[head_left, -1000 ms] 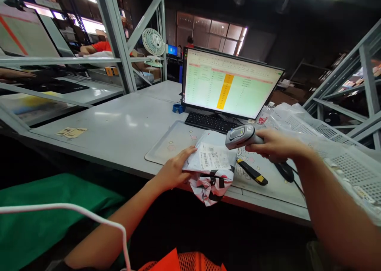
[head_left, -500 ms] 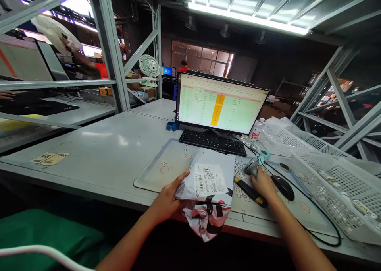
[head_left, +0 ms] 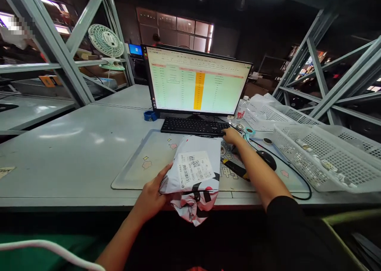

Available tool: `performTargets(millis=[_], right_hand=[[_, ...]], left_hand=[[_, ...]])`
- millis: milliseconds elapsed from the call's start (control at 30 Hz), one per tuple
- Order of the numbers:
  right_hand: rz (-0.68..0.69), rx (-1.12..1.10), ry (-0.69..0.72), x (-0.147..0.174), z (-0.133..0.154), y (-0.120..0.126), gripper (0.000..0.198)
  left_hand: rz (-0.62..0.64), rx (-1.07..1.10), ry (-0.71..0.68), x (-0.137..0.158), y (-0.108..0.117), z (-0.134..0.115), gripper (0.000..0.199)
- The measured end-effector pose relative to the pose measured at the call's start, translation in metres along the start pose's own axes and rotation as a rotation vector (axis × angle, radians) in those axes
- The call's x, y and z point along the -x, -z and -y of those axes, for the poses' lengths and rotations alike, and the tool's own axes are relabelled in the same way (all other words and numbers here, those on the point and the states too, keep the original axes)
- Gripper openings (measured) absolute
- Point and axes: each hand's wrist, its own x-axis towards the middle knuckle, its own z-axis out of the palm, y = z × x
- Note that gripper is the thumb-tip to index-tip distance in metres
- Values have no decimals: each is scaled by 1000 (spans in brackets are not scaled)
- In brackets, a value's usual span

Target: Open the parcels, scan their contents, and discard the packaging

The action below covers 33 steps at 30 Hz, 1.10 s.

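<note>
My left hand [head_left: 153, 191] is closed on the left side of a white plastic mailer parcel [head_left: 198, 165] with a printed label, its crumpled end hanging over the desk edge. My right hand [head_left: 232, 136] reaches to the right end of the black keyboard [head_left: 193, 126], a finger stretched onto the keys and nothing held. Under my right forearm lies a black and yellow utility knife [head_left: 233, 167], partly covered. The hand-held scanner is mostly hidden behind that arm. A black mouse [head_left: 266, 159] rests to the right of the forearm.
A monitor [head_left: 175, 80] showing a spreadsheet stands behind the keyboard. Blue tape [head_left: 150, 115] sits at its left. White perforated baskets [head_left: 315, 159] line the right side, with a black cable [head_left: 297, 175] in front. A green fan [head_left: 106, 40] stands by the left metal frame.
My right hand has let go of the scanner and moved forward to the keyboard. My left hand still grips the parcel. The view has tilted down and shifted.
</note>
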Motion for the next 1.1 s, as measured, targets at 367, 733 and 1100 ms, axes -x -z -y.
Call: performTargets(millis=[367, 733, 1100], right_hand=[[113, 5, -6, -32, 26, -23, 41], [15, -196, 72, 8, 32, 12, 43], [-142, -197, 141, 199, -47, -70, 55]], left_hand=[[5, 15, -21, -1, 0, -3, 81], [-180, -263, -412, -3, 18, -42, 81], [-264, -153, -312, -60, 29, -31, 20]])
